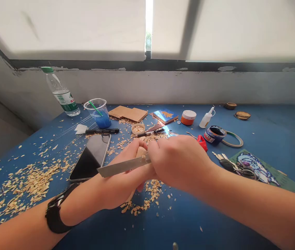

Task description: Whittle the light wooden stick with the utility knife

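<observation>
At the centre of the frame the left hand (126,173) is closed around a pale wood piece (140,151), steadying it above the blue table (267,139), while the right hand (181,161) grips a knife (121,167), blade pointing left, over scattered wood shavings (22,184).

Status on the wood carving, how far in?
Done: plenty of cutting, judging by the wood shavings across the blue table and a fresh pile under the hands. In hand: left hand grips the pale wood piece; right hand holds the knife, blade against it. Left: unclear, since the hands hide most of the piece and its shape.
</observation>
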`<state>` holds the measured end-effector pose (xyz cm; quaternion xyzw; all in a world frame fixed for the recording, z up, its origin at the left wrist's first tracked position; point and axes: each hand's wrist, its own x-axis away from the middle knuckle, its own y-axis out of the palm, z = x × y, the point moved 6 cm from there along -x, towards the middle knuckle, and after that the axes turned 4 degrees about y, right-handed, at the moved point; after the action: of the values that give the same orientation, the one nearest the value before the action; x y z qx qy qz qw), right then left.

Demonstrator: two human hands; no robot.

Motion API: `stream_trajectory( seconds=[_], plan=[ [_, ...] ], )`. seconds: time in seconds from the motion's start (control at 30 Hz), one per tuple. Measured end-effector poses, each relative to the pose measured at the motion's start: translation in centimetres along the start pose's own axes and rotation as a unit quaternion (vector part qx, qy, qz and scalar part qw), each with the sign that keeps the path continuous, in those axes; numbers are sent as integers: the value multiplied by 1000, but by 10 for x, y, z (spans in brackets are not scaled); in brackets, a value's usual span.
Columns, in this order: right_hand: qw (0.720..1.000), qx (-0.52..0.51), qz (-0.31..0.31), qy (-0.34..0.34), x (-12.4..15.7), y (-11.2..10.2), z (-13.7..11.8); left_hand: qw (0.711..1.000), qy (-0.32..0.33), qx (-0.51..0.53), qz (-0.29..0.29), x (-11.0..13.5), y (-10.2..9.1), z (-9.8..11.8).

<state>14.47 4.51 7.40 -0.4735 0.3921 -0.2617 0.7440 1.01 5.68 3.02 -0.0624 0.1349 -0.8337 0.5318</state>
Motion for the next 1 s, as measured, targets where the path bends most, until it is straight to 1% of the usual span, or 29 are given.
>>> stream_trajectory(
  seconds=[0.1, 0.13, 0.2, 0.27, 0.33, 0.5, 0.57, 0.63, 0.73, 0.8, 0.83, 0.87, 0.93, 1.0],
  plan=[
    [999, 17, 40, -4, 0, 2, -2, 998, -19, -33, -53, 0, 9, -4],
    [999, 23, 45, 4, 0, 3, -2, 998, -24, -35, -48, -1, 10, -4],
    [998, 31, 41, 28, 0, 7, -3, 999, -32, -39, -7, -1, 10, -5],
    [998, 33, 18, 49, -1, 11, -3, 997, -38, -50, 34, -1, 10, -6],
    [997, 34, -11, 64, -1, 14, -3, 995, -45, -62, 61, -1, 9, -7],
    [993, 31, -75, 85, 1, 15, -6, 994, -51, -66, 70, 1, 9, -10],
    [992, 31, -82, 91, 3, 13, -7, 995, -47, -65, 66, 1, 9, -11],
    [992, 28, -76, 92, 4, 11, -9, 996, -38, -51, 64, 1, 10, -12],
    [996, 9, -55, 63, 2, 9, -12, 998, -31, 24, 41, -3, 11, -14],
    [999, -15, -41, 28, 0, 8, -15, 996, -37, 84, 6, -5, 12, -13],
    [999, -26, -35, 13, -1, 7, -15, 994, -39, 98, -14, -5, 13, -12],
    [999, -36, -30, 2, -2, 6, -14, 994, -39, 95, -32, -5, 13, -9],
    [999, -48, -12, -6, -3, 2, -10, 996, -28, 54, -59, -4, 12, -3],
    [998, -61, 9, -18, -2, -2, -7, 998, 11, 23, -58, -3, 8, 5]
  ],
)
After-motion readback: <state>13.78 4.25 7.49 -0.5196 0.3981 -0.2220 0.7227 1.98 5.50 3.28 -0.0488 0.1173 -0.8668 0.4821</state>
